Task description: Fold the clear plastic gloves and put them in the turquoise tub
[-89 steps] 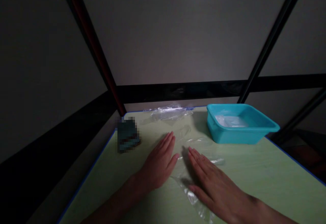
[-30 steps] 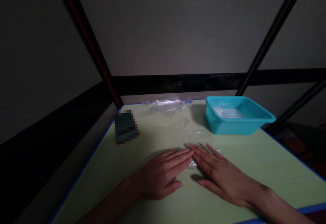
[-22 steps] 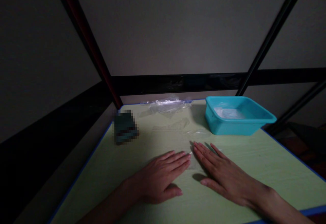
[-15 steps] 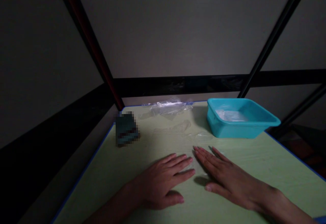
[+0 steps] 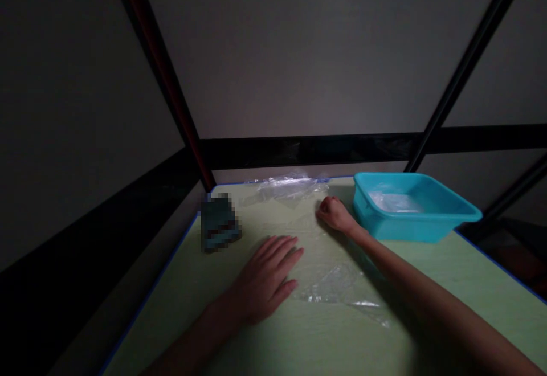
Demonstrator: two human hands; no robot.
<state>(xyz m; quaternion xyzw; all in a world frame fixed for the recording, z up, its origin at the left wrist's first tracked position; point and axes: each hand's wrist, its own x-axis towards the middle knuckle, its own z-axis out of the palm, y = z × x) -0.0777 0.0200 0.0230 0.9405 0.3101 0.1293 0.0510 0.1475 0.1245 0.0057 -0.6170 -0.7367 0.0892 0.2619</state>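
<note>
My left hand (image 5: 269,279) lies flat on the table with its fingers stretched out, at the left edge of a thin clear plastic bag (image 5: 337,285). Wrinkled and shiny at its near end, the bag is spread over the middle of the table and hard to see against it. Farther off, beside the blue basin, the fingers of my right hand (image 5: 335,213) are curled closed on the far end of this bag. The fingertips themselves are partly hidden.
A turquoise plastic basin (image 5: 421,228) stands at the right with clear plastic (image 5: 395,201) inside. More crumpled clear plastic (image 5: 290,185) lies along the back edge. A dark pixelated object (image 5: 220,222) is at the left. Grey wall panels (image 5: 299,51) rise behind the table.
My right hand has gone from lying flat near the middle to the far end of the bag and closed there. My left hand has shifted slightly left and away from me, still flat.
</note>
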